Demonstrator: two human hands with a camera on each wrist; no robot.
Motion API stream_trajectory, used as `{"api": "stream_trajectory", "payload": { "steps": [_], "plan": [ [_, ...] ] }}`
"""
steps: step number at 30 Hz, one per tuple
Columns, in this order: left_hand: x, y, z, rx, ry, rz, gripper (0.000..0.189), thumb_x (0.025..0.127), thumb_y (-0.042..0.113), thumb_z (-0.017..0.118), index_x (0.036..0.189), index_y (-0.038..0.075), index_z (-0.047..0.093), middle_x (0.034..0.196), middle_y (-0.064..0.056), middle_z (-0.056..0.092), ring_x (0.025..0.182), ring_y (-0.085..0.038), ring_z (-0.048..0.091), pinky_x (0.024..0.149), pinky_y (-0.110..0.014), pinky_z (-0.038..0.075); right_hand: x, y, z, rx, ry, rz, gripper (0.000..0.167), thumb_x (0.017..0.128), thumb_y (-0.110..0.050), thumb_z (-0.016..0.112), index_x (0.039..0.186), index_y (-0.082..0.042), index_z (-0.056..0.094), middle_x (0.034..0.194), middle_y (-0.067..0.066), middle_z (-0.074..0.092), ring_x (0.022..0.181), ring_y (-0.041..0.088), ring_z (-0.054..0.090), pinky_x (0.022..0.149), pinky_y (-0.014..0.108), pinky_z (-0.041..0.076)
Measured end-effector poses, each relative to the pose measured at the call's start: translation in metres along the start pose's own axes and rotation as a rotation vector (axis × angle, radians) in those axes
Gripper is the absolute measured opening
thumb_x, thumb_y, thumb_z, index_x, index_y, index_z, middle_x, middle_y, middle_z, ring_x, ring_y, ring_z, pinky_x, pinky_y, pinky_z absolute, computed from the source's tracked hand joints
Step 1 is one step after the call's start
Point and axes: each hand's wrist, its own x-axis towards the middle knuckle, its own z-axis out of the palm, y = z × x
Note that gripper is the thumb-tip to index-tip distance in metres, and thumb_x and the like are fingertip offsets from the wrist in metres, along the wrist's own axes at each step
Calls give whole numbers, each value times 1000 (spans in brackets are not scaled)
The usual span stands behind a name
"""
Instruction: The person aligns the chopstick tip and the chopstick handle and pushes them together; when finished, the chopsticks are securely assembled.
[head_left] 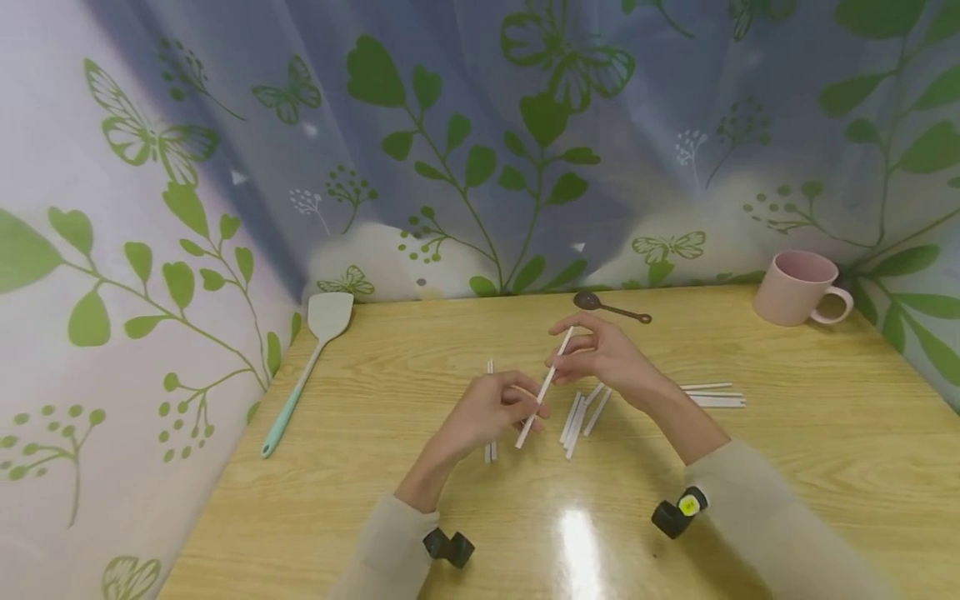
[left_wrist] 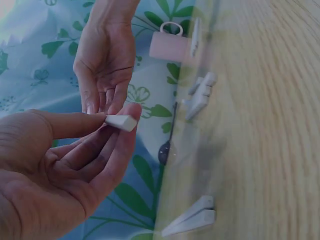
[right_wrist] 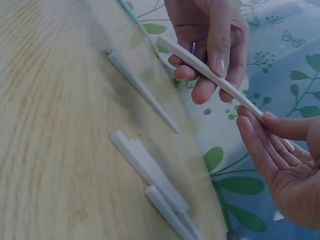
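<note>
A white chopstick [head_left: 551, 374] is held slantwise above the table between both hands. My left hand [head_left: 480, 412] pinches its lower, thicker part between thumb and fingers. Toward the other, thinner end, my right hand [head_left: 603, 358] pinches it with thumb and fingertips, as the right wrist view shows. Beneath the hands lies a loose group of white chopsticks [head_left: 574, 429]. A pair of chopsticks [head_left: 491, 454] lies partly hidden under my left hand. More chopsticks [head_left: 717, 401] rest beyond my right forearm, which covers part of them.
A turner [head_left: 310, 358] with a mint handle lies at the table's left. A dark spoon [head_left: 611, 308] lies near the back edge. At the back right stands a pink mug [head_left: 791, 292]. Patterned cloth [head_left: 450, 167] hangs behind the wooden table [head_left: 337, 517] and on its left.
</note>
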Motion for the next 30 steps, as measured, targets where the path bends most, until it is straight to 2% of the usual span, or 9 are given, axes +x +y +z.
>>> {"api": "stream_trajectory", "payload": {
  "steps": [6,10,17,22,25,30],
  "plan": [
    [5,-13,4,-12,-4,-58,22,102,1,62,122,-8,63,102,-19,77,86,-33,77,79,-43,64,11,18,11,24,2,23,58,96,2,71,148,1,43,105,25,69,86,33,76,87,53,61],
    [7,-18,5,-52,0,-78,23,102,-2,62,122,-11,61,103,-23,76,89,-35,77,78,-40,64,18,26,16,56,13,45,57,97,7,66,149,3,41,107,26,68,85,25,76,85,49,62],
    [11,-29,5,-92,26,-119,28,102,-4,60,130,-9,57,103,-23,74,87,-36,76,75,-39,65,29,34,22,39,1,75,59,99,7,62,152,8,34,116,35,65,86,25,76,87,48,62],
    [12,-33,7,-93,68,-158,28,100,-6,62,127,-8,57,103,-20,73,83,-31,77,71,-36,65,35,40,27,44,14,119,61,100,6,62,153,8,32,118,33,66,87,26,77,89,49,61],
    [12,-33,8,-59,93,-165,30,100,-4,64,129,-6,56,105,-18,73,84,-28,76,71,-35,64,39,44,29,46,30,148,61,99,6,63,152,8,33,119,33,66,88,27,77,89,47,61],
    [13,-32,8,32,136,-154,32,100,-1,63,131,-7,56,114,-20,71,89,-27,74,79,-36,63,45,47,34,26,26,173,61,99,7,64,152,10,35,123,34,65,90,26,77,87,41,62]
  ]
}}
